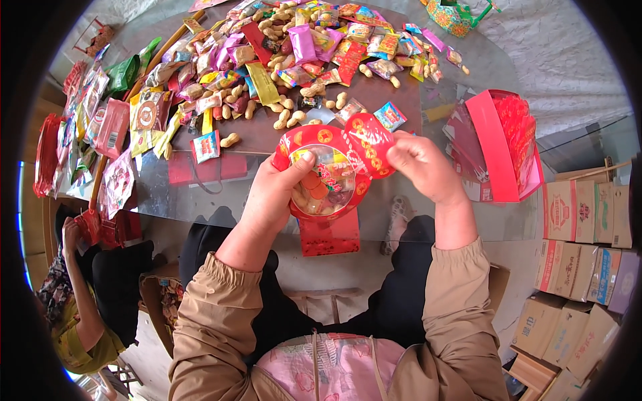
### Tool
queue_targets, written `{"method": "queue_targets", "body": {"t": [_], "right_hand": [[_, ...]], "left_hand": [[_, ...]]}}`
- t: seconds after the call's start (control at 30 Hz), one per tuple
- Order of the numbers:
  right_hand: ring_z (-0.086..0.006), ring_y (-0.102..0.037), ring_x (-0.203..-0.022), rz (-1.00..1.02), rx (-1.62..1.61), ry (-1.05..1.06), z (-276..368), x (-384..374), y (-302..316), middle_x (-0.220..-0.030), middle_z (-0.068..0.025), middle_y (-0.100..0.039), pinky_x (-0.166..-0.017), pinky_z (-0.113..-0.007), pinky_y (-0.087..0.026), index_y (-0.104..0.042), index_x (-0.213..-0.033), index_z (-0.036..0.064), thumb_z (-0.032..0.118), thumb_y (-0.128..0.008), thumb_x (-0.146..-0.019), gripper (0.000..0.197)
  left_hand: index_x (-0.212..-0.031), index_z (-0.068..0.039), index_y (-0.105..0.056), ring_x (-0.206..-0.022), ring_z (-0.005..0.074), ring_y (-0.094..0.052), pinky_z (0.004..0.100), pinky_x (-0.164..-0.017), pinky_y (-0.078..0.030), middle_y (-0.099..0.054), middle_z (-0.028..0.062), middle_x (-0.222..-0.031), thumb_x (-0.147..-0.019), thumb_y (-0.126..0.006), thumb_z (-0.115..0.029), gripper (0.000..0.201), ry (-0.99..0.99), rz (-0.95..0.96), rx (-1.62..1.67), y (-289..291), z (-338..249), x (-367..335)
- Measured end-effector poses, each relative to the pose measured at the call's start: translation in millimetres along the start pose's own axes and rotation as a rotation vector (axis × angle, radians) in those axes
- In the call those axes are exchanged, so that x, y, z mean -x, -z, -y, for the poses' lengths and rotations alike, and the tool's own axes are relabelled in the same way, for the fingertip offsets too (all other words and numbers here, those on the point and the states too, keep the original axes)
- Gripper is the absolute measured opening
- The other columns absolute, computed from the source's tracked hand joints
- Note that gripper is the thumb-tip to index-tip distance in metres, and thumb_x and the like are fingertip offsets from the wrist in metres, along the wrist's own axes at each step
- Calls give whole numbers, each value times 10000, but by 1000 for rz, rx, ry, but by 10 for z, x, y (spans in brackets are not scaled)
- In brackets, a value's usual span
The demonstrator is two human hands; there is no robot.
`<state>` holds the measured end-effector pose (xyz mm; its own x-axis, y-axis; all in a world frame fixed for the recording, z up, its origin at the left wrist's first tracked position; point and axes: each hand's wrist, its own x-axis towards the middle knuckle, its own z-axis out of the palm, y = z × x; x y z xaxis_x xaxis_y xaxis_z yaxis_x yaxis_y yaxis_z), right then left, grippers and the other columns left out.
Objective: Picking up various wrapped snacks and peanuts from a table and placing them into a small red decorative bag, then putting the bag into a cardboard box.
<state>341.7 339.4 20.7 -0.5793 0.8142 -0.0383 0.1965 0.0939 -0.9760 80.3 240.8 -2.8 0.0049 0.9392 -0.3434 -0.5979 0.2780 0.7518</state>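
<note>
I held a glossy red gift bag (332, 170) just above the near edge of the glass tabletop (174, 194), its face patterned with gold coin shapes around a clear round window that showed peanuts and wrapped sweets packed inside. My left hand (274, 194) was clamped on the bag's left side, thumb pressed flat over the window and the fingers curled behind it. My right hand (420, 166) was pinched shut on the crinkled, shiny top flap at the bag's upper right, wrist bent inward. Both forearms rose from the near edge in tan sleeves with gathered cuffs. Far across the table lay a heap of foil-wrapped candies (287, 47) in pink, yellow and red, mixed with pale, rough-shelled peanuts (289, 117). To the right stood a stiff red paper box (498, 144). Stacked cardboard cartons (582, 254) sat at the near right, matte and square-edged.
</note>
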Motion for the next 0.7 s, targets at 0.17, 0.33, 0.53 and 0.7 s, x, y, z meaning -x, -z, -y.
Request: {"method": "queue_targets", "body": {"t": [0.17,0.33,0.53,0.7], "right_hand": [[-176,-617,-952,122,292,77,43,-1,-147,-1025,-87,-666,-858,-373,-499,-717,-1085,3,294,-764,-949,325],[-65,-622,-893,-22,120,-18,246,11,-193,-992,-26,-731,-812,-304,-529,-692,-1087,-34,137,-776,-923,251],[-50,-617,-883,-78,182,-5,237,28,-160,-956,-8,-714,-808,-303,-530,-670,-1079,-31,109,-761,-923,228],[-46,-591,-928,-63,16,-69,240,23,-269,-1005,-2,-705,-849,-278,-509,-658,-1111,-21,144,-752,-949,250]], "left_hand": [[-1290,9,-624,-1042,184,-699,349,-914,-561,-724,98,-1178,-982,-709,-167,364,-18,4,-28,62,51,-22],[-1291,-2,-628,-1041,185,-699,348,-913,-562,-725,98,-1174,-986,-706,-171,357,-36,13,-4,19,40,-23],[-1286,-7,-634,-1013,180,-702,342,-904,-561,-730,86,-1150,-988,-704,-181,351,-36,-29,28,-17,39,-29],[-1247,12,-631,-1016,191,-706,355,-916,-564,-726,102,-1150,-1000,-674,-146,296,-35,-11,-47,43,52,-37]]}}
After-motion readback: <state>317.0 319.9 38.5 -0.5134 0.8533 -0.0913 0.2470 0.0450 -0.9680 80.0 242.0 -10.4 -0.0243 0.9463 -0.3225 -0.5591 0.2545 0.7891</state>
